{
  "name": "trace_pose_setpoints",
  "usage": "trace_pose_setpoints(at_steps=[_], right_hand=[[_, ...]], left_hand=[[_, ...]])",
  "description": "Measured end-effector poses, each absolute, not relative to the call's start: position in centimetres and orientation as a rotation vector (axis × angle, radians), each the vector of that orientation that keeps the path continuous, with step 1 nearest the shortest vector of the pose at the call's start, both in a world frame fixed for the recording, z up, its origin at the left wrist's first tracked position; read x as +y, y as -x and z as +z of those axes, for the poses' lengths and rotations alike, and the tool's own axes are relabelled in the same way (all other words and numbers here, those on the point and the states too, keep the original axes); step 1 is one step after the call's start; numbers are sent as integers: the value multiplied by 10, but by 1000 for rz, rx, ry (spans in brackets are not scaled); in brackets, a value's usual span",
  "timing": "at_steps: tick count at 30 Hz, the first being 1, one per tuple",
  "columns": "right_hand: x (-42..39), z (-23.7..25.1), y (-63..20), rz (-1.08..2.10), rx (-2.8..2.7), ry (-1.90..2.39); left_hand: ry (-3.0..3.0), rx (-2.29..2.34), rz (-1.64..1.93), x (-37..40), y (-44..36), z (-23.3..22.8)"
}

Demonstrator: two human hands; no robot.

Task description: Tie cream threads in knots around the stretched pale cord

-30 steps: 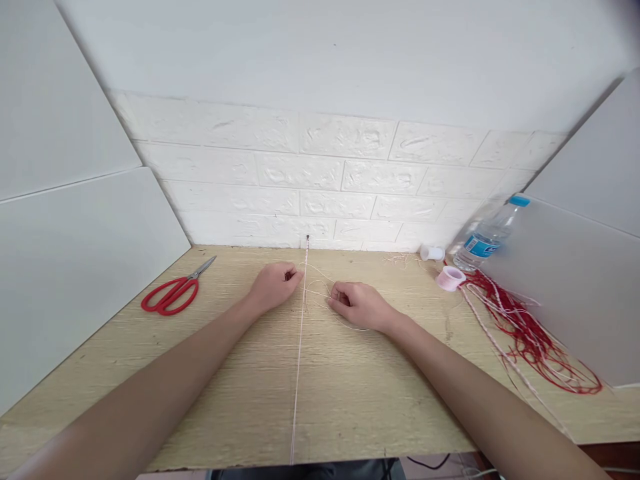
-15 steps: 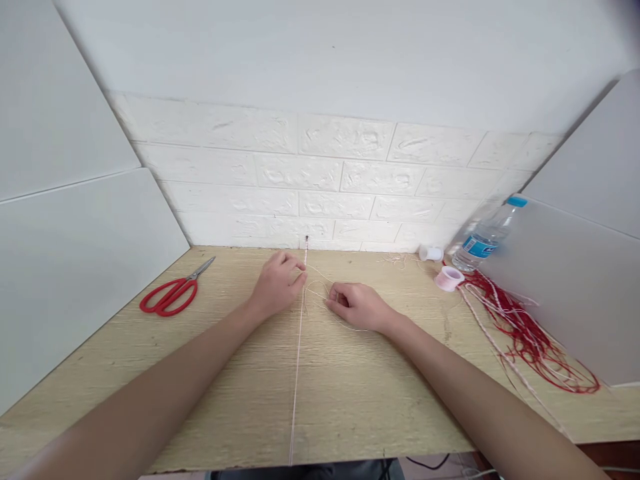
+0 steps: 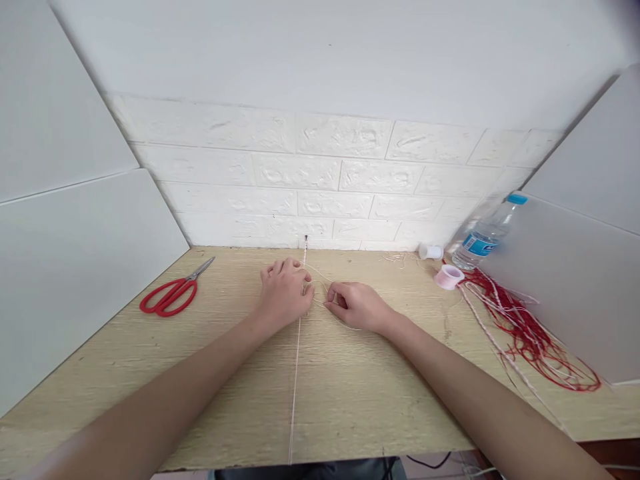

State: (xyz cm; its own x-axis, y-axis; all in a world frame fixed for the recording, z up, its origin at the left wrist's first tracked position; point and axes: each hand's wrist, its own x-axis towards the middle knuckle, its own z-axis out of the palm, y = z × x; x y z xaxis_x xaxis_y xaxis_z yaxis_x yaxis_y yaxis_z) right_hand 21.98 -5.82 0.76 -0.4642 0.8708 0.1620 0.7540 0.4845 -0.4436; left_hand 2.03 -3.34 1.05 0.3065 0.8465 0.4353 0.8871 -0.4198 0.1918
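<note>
A thin pale pink cord [image 3: 295,387] runs from a small dark fixing [image 3: 307,237] at the foot of the wall down to the table's front edge; its upper part looks knotted or braided. My left hand [image 3: 284,292] lies across this cord, fingers bent, with thumb and forefinger closed at a fine cream thread. Part of the cord is hidden beneath it. To the right, my right hand [image 3: 357,305] pinches the cream thread [image 3: 320,271], which loops between both hands. A loose tail of it trails under the right hand.
Red-handled scissors [image 3: 173,295] lie at the left. On the right are a pink spool [image 3: 449,277], a white spool [image 3: 431,251], a water bottle [image 3: 483,237] and a tangle of red cords [image 3: 537,343]. White panels flank the wooden table [image 3: 225,413].
My left hand has shifted slightly down and right, its thumb now past the cord and over the thread loop. The loop has grown smaller. My right hand has barely moved.
</note>
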Motion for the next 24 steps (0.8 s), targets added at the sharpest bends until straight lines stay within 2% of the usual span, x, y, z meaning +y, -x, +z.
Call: trace_pose_setpoints(at_steps=[24], right_hand=[[-58,6,-220,466,-2365,1332]], left_hand=[[2516,-1642,-760,-31,-25,1]])
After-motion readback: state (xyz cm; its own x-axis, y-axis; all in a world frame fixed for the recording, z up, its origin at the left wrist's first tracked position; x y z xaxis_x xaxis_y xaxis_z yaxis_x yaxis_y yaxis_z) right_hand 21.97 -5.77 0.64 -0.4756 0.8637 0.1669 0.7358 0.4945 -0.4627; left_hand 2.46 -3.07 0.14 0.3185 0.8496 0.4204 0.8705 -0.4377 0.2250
